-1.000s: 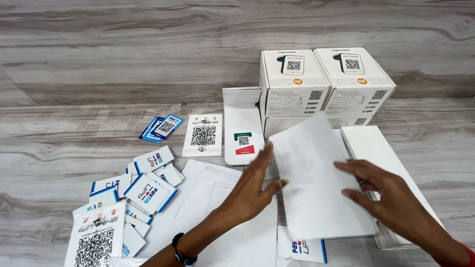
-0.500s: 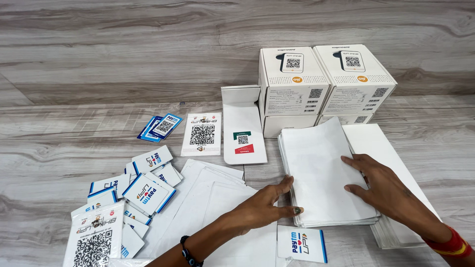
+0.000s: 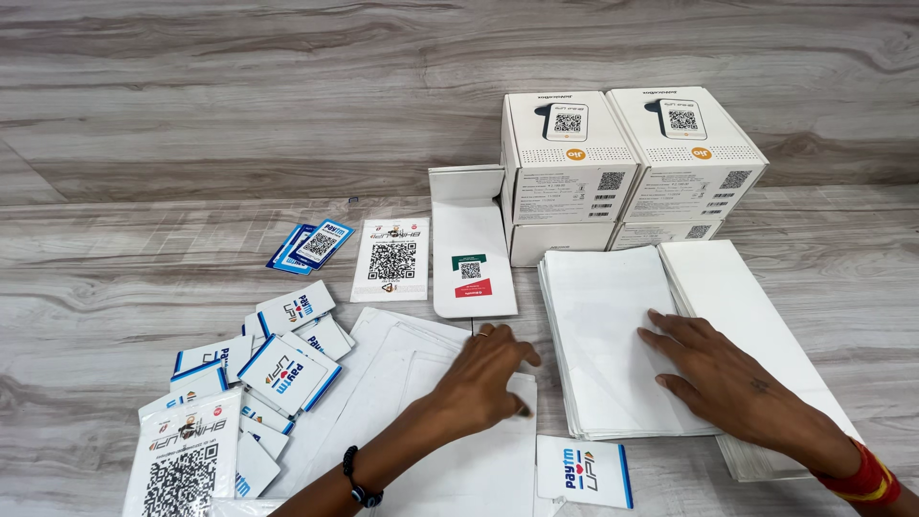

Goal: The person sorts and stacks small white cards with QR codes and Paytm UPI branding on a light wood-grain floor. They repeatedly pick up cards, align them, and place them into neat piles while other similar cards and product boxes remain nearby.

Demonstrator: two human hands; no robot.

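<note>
**Hands flat on two paper piles, nothing gripped**

The right hand (image 3: 723,378) lies palm down on the white stack (image 3: 613,335) at right of centre, fingers spread and flat, pressing rather than pinching. The stack sits squared on the table (image 3: 191,115), just in front of the boxes (image 3: 627,153) and overlapping a second white pile (image 3: 737,287) on its right. Its near left corner shows sheets slightly fanned.

The left hand (image 3: 488,373) rests on the loose sheets (image 3: 412,383) spread at centre near, fingers curled down onto the top sheet. It is not closed around anything; a ring shows on one finger and a dark band on the wrist. The two hands are apart, each on its own pile.

Left of the loose sheets lies a scatter of small cards (image 3: 278,369) with blue edges; one more card (image 3: 584,471) lies near, just below the stack. A code placard (image 3: 391,260) and a white folder (image 3: 471,258) lie further back, with a small blue card pair (image 3: 311,246) at far left.

Assessment: to handle these piles cleanly, I judge that the right palm should hold the stack steady while the left slides a single sheet, lifting by an edge so the ones beneath do not drag. Fanned edges should be tapped square.
</note>
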